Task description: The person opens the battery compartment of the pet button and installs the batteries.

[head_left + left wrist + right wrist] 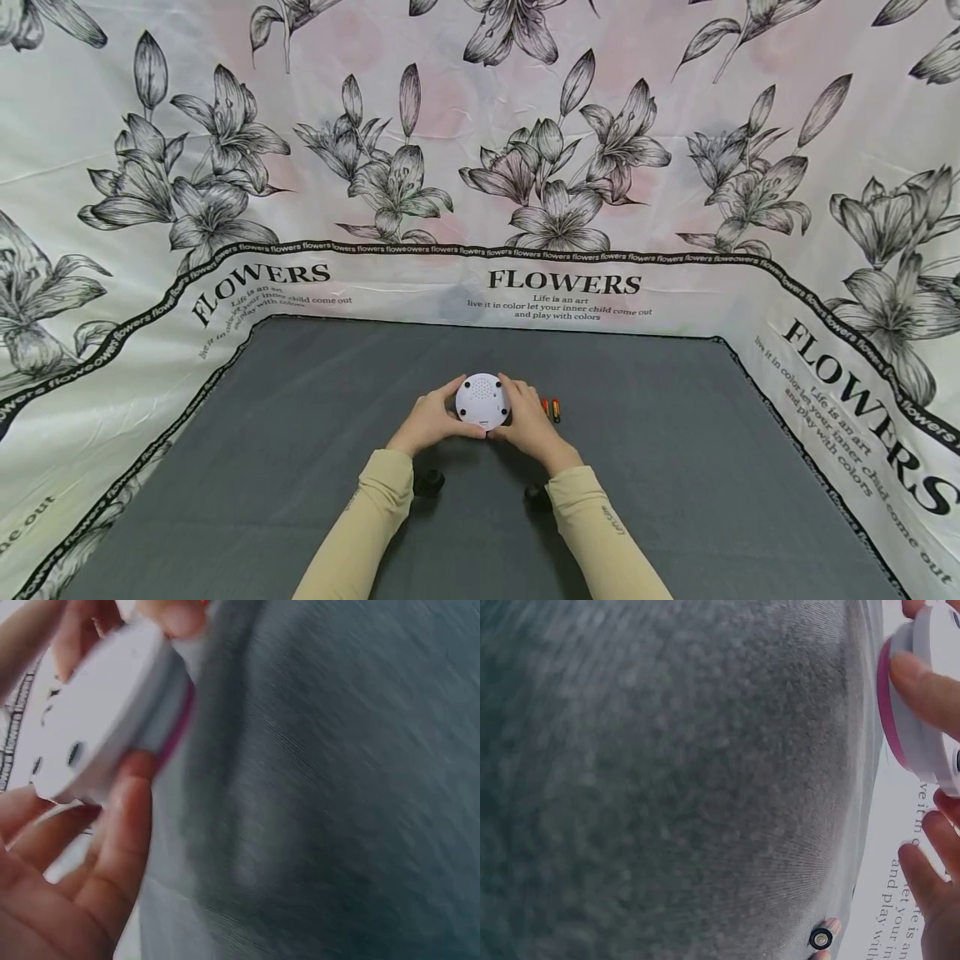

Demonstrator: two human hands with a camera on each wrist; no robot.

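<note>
1. Presently, the left hand (431,421) and right hand (529,423) are gripping a round white device (482,401) between them — raised over the grey mat (300,433).
2. Two batteries (551,409) are lying at its 3 o'clock — just beside the right hand.

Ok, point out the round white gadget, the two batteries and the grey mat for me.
round white gadget (482,399), head view, middle of its white back.
batteries (551,409), head view, the orange pair lying beside the right hand.
grey mat (675,450), head view, bare stretch to the right.
</note>
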